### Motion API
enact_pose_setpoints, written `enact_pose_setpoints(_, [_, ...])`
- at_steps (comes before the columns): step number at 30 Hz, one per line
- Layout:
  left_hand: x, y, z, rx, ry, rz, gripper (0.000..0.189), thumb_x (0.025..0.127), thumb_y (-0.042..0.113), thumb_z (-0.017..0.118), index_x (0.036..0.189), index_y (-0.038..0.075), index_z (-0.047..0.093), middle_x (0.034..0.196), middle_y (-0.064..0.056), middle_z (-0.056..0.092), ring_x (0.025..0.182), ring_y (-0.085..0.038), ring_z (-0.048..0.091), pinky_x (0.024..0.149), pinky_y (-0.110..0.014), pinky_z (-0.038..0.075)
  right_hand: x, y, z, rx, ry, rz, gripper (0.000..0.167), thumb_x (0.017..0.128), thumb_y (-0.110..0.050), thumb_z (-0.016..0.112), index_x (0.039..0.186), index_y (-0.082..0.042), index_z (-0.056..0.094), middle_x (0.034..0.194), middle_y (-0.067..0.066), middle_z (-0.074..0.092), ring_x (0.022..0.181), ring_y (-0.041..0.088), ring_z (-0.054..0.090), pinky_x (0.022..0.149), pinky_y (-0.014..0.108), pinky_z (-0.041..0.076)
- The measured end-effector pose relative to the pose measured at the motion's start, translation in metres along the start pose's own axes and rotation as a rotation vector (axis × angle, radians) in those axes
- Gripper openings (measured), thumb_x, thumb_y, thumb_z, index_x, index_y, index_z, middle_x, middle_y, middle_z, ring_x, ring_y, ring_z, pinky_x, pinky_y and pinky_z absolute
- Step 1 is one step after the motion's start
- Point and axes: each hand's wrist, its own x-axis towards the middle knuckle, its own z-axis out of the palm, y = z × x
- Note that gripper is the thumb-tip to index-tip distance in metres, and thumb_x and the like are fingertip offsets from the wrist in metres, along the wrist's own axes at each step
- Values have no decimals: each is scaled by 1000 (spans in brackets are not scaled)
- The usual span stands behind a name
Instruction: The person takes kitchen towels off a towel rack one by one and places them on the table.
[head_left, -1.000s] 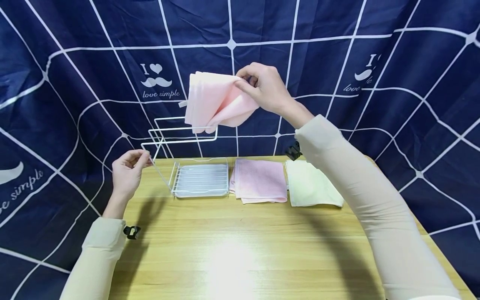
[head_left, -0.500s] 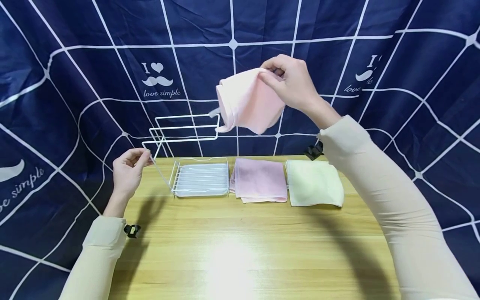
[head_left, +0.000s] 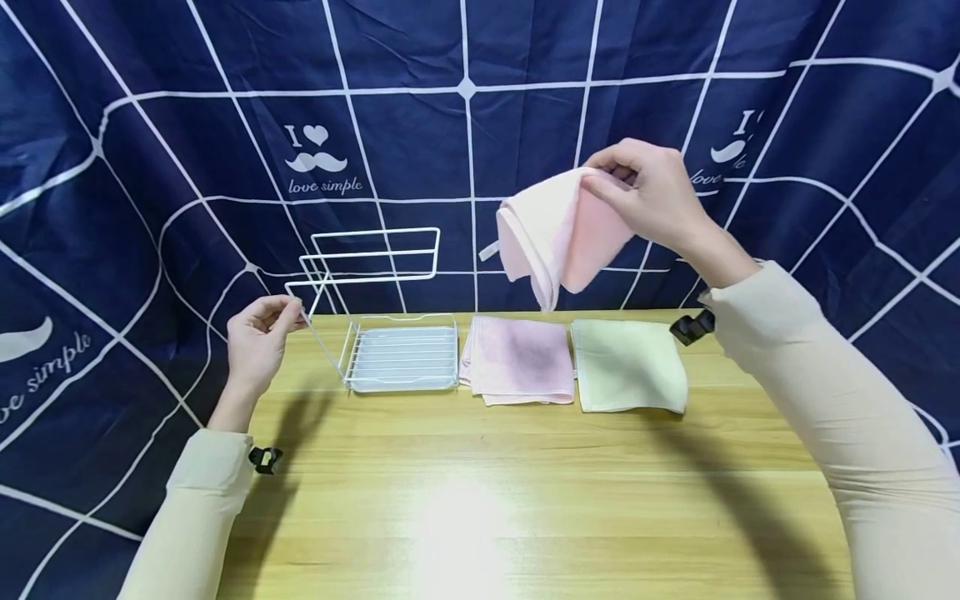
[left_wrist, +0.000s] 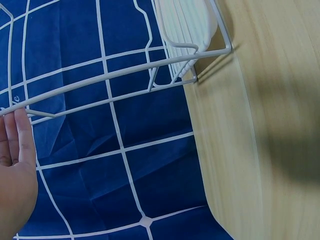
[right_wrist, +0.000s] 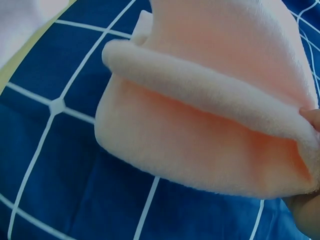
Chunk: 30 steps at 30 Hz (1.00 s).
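Observation:
In the head view a white wire rack [head_left: 375, 279] stands at the back left of the table, its rails rising above a slatted base. My left hand [head_left: 255, 346] pinches the rack's left upright between thumb and fingers; the left wrist view shows fingertips [left_wrist: 22, 120] against the white wire. Up in the air to the right, my right hand [head_left: 660, 196] pinches a folded pale pink towel [head_left: 551, 229] by its upper edge. The towel hangs in a fold with a small white tag at its left, apart from the rack. Its thick folds fill much of the right wrist view.
A pinkish-lilac folded towel [head_left: 521, 358] lies right of the rack, and a pale green towel [head_left: 630, 367] lies beside it. A light tray [head_left: 405, 383] sits in the rack's base. The wooden table [head_left: 480, 467] meets a dark blue gridded curtain [head_left: 525, 50] behind.
My right hand has carried the pale pink towel off to the right, away from the rack's upper rails. My left hand stays on the rack, which has hardly moved.

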Motion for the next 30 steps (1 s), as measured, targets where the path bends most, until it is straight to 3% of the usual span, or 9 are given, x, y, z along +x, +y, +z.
enact_pose_setpoints(9, [0,-1,-2,-1,1,-3,24,97,-10,67,88,11,75,76,3,75,66,-4,72,67,-18,67,-30,22,-25,-60,-17,12,11,94,-11,79,101,-3,80,82,-39,52,73,-10,47,67,7,38])
enact_pose_setpoints(19, [0,-1,-2,12,0,-2,19,97,-8,68,90,8,75,76,6,76,66,-3,72,68,-18,67,-68,43,-51,-97,-12,18,11,89,-5,82,100,-5,80,83,-43,51,72,-14,44,67,5,34])
enact_pose_setpoints(26, [0,0,-2,-2,-7,-4,4,97,-5,71,94,-6,73,77,4,77,67,-5,73,68,-16,66,-95,62,-63,-115,-29,36,13,87,-3,83,99,-8,81,82,-40,51,73,-14,44,67,4,33])
enact_pose_setpoints(30, [0,0,-2,4,-8,-7,7,97,-7,69,93,-4,74,77,6,76,67,-5,73,68,-17,67,-108,71,-70,-111,-28,33,14,87,0,82,99,-8,80,84,-41,52,74,-15,45,67,3,33])
